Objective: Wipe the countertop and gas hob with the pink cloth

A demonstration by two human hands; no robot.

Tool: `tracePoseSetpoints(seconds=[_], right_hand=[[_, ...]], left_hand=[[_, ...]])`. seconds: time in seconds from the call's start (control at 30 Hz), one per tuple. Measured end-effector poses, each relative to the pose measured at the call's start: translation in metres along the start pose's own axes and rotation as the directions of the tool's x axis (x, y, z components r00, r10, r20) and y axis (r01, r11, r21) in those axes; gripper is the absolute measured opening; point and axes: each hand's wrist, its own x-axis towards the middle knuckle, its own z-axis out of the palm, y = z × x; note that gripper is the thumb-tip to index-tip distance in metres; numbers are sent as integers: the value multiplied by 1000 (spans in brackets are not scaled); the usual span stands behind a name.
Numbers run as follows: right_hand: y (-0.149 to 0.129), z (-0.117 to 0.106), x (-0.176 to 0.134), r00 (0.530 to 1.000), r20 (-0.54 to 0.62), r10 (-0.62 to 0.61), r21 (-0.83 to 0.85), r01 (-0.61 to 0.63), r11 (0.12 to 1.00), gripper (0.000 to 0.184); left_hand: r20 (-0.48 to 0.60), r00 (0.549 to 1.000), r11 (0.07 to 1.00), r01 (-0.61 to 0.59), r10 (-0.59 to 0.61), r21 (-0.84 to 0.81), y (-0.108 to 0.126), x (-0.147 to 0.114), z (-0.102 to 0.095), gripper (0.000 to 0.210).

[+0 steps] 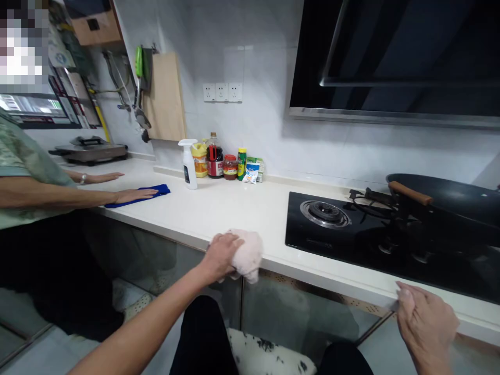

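Observation:
My left hand [223,255] is closed on a pale pink cloth [248,254], which lies over the front edge of the white countertop [234,208] and hangs down a little. My right hand [427,320] is at the counter's front edge, below the black gas stove [351,255]. It holds nothing that I can see; its fingers are loosely extended and partly overlap the thumb. Whether it touches the edge I cannot tell.
At the left, another person's hand [135,195] presses a blue cloth [158,191] on the counter. A white spray bottle [189,165] stands near several condiment containers [230,167] by the wall. A large wok [449,195] sits on the right burner under a black range hood [390,57].

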Motion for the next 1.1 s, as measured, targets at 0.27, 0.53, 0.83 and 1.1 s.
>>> tracePoseSetpoints(seconds=[0.27,0.53,0.83,1.1], right_hand=[[3,4,-1,999,29,37,42,-38,998,47],[-14,0,6,983,23,183,90,-185,979,54],[-19,-11,7,991,107,86,-38,-82,996,55],[-16,-6,7,999,35,15,-64,-13,998,55]], left_hand=[[197,908,929,359,-370,90,-116,-22,-61,81],[102,947,950,294,-304,105,-28,-9,-26,85],[201,979,981,80,-43,-175,0,6,-26,82],[546,833,831,367,-92,-419,-76,35,-78,95]])
